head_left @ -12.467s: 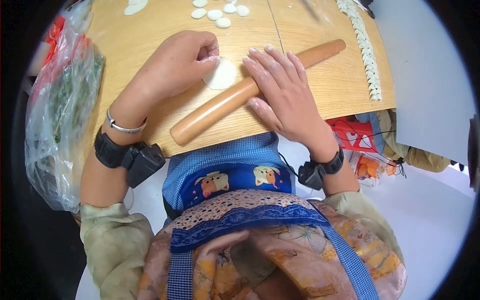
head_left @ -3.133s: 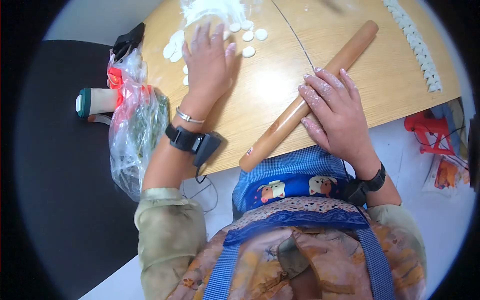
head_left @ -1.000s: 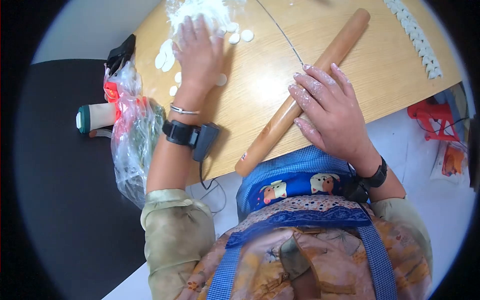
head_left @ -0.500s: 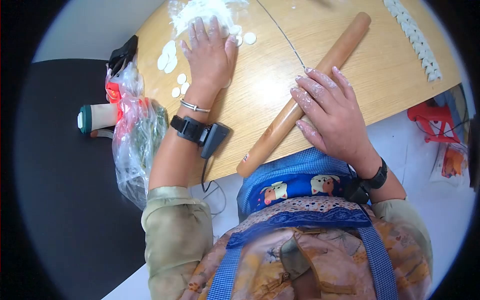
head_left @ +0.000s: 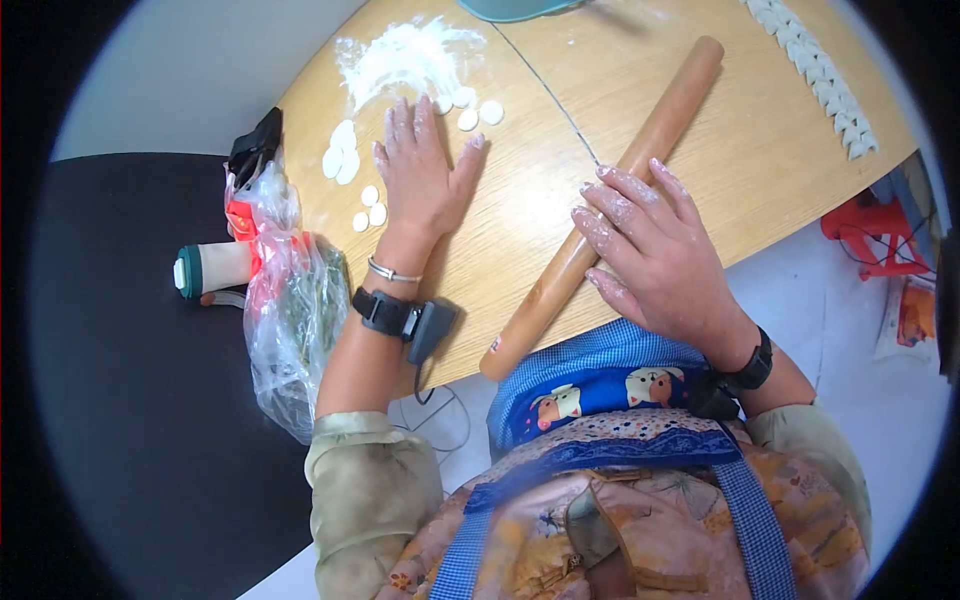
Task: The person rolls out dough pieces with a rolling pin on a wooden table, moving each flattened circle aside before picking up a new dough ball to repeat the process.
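Hands well apart here. R hand [head_left: 655,255] is on the pin [head_left: 556,277], fingers laid over its mid-length, spread & powdery, not wrapped round it; thumb's on the near side. What's under that palm, can't tell. Pin runs diagonally on the table [head_left: 510,200], far end up & to the right, near end down by the edge, just above the apron [head_left: 600,395].

Over to L hand [head_left: 420,175]: palm down, fingers fanned, thumb out wide, well left of the pin w/ bare wood btwn. Pressing or just above the table? Can't tell, & the palm's hidden too. Flour patch [head_left: 410,60] just past its fingertips. Small dough rounds [head_left: 468,119] sit near the index & thumb tips, a few grouped; three more discs [head_left: 377,214] lie left of that wrist, & bigger flat wrappers [head_left: 342,150] overlap further up-left.

Far right, a long row of folded dough [head_left: 810,70] runs down toward the edge, well apart from R hand. Top ctr, a teal rim [head_left: 515,10] pokes in. Plastic bag [head_left: 290,340] w/ greens at the left edge, cup [head_left: 215,268] beside it.
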`<state>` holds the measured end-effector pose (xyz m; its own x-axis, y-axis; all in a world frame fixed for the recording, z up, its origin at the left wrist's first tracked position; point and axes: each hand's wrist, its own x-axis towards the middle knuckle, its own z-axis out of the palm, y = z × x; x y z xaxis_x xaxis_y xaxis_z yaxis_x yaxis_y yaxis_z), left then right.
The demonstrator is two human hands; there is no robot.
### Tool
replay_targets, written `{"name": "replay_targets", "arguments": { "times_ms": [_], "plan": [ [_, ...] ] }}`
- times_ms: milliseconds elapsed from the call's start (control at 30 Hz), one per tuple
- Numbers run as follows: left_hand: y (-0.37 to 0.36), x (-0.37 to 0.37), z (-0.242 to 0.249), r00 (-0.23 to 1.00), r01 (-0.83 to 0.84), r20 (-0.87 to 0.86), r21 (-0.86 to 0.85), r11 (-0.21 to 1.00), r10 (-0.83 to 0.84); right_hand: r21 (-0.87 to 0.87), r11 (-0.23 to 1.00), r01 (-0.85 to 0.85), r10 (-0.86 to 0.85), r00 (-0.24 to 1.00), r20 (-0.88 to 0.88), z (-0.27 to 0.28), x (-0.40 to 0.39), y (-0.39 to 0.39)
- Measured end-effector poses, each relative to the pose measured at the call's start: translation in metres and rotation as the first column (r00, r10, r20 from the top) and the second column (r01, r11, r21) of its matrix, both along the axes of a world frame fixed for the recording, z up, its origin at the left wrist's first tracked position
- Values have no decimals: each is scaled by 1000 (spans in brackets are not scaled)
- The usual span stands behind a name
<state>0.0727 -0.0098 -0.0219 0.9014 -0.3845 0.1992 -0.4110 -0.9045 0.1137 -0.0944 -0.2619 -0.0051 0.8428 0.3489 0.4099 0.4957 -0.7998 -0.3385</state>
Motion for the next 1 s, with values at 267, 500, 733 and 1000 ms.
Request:
{"name": "replay_targets", "arguments": {
  "times_ms": [267,500,733,1000],
  "plan": [
    [-36,34,-8,978,195,101,-99,976,-185,3,1000,-4,4,1000,-22,-1,1,0],
    [-16,16,8,976,179,172,-269,946,-136,4,1000,3,-3,1000,-20,-1,2,1],
    [96,-23,1,983,-152,42,-373,915,180,32,999,-1,2,1000,-7,-1,0,-1],
    [26,-19,0,998,59,25,-176,983,-55,-13,1000,6,-6,1000,-6,-1,0,0]
  ]
}}
